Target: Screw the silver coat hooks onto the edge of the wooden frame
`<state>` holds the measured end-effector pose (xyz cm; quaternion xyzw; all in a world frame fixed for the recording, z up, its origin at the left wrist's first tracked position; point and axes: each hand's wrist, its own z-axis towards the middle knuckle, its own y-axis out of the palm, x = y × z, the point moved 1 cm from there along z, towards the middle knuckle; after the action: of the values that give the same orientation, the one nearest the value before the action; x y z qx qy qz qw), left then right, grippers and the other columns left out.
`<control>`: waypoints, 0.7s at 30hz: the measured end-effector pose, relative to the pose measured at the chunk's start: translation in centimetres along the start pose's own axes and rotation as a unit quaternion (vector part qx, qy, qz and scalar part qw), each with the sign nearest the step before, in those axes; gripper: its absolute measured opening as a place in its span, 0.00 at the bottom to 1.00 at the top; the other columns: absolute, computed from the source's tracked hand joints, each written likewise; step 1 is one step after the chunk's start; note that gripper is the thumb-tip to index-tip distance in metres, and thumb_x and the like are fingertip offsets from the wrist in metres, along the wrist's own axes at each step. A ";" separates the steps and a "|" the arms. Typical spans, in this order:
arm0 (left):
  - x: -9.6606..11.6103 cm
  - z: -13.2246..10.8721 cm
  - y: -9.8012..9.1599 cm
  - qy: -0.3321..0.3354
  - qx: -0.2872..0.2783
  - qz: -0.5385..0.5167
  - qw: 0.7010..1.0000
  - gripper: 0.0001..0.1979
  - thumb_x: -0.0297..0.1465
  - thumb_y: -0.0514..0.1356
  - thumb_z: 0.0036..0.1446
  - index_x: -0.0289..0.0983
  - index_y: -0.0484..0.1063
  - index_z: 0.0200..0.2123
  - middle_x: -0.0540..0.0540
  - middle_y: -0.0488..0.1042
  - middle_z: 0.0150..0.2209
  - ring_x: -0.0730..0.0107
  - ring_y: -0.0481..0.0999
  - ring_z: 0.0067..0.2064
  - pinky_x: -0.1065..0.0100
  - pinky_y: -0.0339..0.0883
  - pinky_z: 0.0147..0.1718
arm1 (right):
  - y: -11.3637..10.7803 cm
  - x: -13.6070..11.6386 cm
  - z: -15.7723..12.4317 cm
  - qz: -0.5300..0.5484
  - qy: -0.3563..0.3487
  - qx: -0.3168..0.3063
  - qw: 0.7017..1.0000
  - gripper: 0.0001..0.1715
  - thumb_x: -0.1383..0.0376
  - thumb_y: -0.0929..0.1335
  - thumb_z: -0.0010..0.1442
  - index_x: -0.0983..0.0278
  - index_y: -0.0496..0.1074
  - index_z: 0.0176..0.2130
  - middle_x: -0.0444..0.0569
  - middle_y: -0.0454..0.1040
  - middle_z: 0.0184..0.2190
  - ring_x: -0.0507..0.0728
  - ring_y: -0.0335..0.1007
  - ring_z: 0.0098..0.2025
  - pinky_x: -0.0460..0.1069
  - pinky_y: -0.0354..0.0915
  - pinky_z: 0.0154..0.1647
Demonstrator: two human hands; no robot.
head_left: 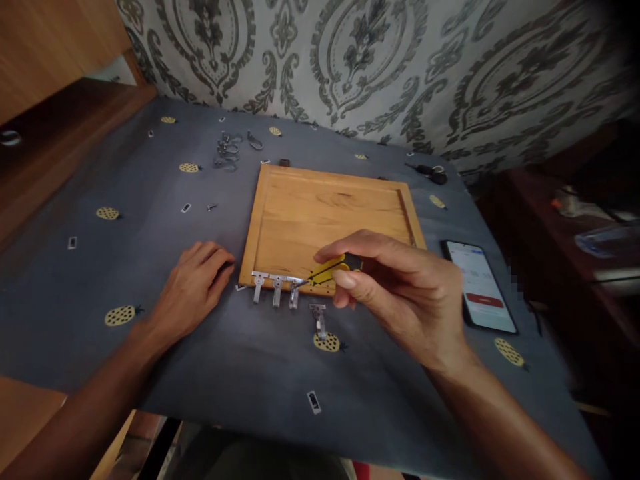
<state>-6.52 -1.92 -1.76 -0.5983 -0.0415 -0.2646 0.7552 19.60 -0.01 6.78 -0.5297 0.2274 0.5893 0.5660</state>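
Note:
My right hand (400, 293) pinches a small screwdriver (327, 270) with a yellow and black handle between thumb and fingers. Its shaft slants down to the left, the tip at the third metal hinge clip (294, 297) on the near edge of a framed wooden panel (325, 207). Left of it, two similar clips (259, 287) sit along the same edge. Another loose clip (319, 320) lies on the cloth just in front. Beside the panel's near left corner, my left hand (195, 287) rests on the table, loosely curled, thumb apart from the fingers, with nothing visible in it.
The table wears a grey cloth (150, 267) printed with pineapples. Several metal clips (227, 150) are heaped at the back left, near small screws (212, 208). A lit phone (480, 287) lies on the right; a dark tool (430, 173) lies behind. Patterned fabric (300, 60) hangs at the back.

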 end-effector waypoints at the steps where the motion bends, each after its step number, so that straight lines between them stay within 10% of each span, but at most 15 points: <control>1: 0.0 0.0 0.0 -0.001 -0.001 0.000 1.000 0.13 0.34 0.49 0.69 0.39 0.72 0.41 0.44 0.74 0.39 0.58 0.72 0.42 0.56 0.67 0.44 | 0.0 0.0 0.0 -0.009 -0.004 0.008 1.000 0.05 0.63 0.73 0.62 0.60 0.78 0.39 0.45 0.79 0.36 0.47 0.71 0.21 0.45 0.70 0.22; 21: 0.0 -0.1 0.0 0.010 -0.013 0.018 1.000 0.12 0.34 0.48 0.70 0.39 0.71 0.40 0.43 0.73 0.40 0.57 0.72 0.42 0.56 0.66 0.44 | 0.7 0.5 0.0 -0.043 -0.024 0.050 0.998 0.17 0.52 0.77 0.55 0.58 0.71 0.31 0.44 0.73 0.28 0.53 0.70 0.27 0.51 0.65 0.25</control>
<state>-6.54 -2.04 -1.80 -0.6063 -0.0198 -0.2576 0.7521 19.11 0.02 6.06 -0.4956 0.2196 0.5651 0.6219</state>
